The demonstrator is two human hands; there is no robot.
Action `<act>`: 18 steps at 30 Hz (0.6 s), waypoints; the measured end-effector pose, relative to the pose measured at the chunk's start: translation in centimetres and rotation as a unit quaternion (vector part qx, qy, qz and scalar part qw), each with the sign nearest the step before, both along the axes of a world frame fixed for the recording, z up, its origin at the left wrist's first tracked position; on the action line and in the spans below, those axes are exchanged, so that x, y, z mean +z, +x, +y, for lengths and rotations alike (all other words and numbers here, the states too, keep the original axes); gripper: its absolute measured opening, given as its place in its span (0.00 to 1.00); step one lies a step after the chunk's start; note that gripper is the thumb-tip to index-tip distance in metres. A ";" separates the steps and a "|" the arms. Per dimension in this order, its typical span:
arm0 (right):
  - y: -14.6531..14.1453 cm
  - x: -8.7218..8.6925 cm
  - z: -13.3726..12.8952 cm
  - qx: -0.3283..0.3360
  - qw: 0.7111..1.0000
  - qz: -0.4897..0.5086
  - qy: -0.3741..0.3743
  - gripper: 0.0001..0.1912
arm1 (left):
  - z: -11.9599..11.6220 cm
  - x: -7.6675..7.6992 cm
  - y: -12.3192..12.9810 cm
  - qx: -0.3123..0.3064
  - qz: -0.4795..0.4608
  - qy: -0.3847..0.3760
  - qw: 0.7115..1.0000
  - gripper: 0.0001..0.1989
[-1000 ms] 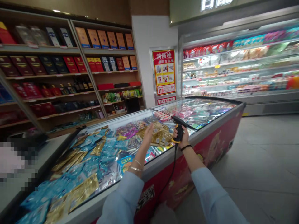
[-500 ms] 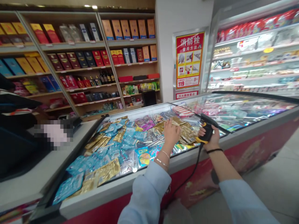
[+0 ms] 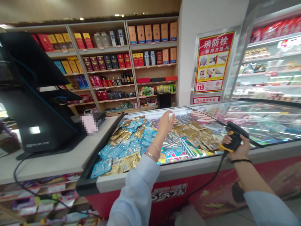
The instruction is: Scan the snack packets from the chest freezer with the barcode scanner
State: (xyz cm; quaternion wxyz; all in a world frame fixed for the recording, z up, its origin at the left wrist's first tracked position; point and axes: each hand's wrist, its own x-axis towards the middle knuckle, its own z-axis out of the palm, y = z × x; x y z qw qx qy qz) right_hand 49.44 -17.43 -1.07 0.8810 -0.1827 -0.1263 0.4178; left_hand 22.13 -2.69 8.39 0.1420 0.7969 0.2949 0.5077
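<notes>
Small lights (image 3: 119,15) are glowing above the shelves (image 3: 130,47), while the fridge (image 3: 270,64) is shining brightly — its whites are washing out. Reflections are streaking the freezer glass (image 3: 261,116); glare is spotting the black machine (image 3: 47,116). The edges are stretching and blurring — coarse pixels (image 3: 89,124) are covering something on the tabletop (image 3: 68,161).

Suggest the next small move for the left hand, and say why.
Probably lower the left hand toward the gold packets: it looks empty and is raised over the chest freezer, while the right hand grips the handheld scanner. Whether glass covers the packets there is hard to tell, so a slow approach seems wise.
</notes>
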 end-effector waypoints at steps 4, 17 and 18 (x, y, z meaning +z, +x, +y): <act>-1.2 0.4 0.1 0.004 0.999 0.033 0.024 0.07 | 1.6 3.4 -10.7 0.018 0.005 -0.020 1.000 0.16; -19.5 4.2 8.9 0.222 0.946 -0.237 0.016 0.14 | 6.5 -2.3 -29.2 0.098 0.176 -0.162 0.966 0.18; -20.8 3.9 9.8 0.239 0.939 -0.248 0.012 0.14 | 7.0 -3.2 -29.5 0.092 0.169 -0.173 0.966 0.18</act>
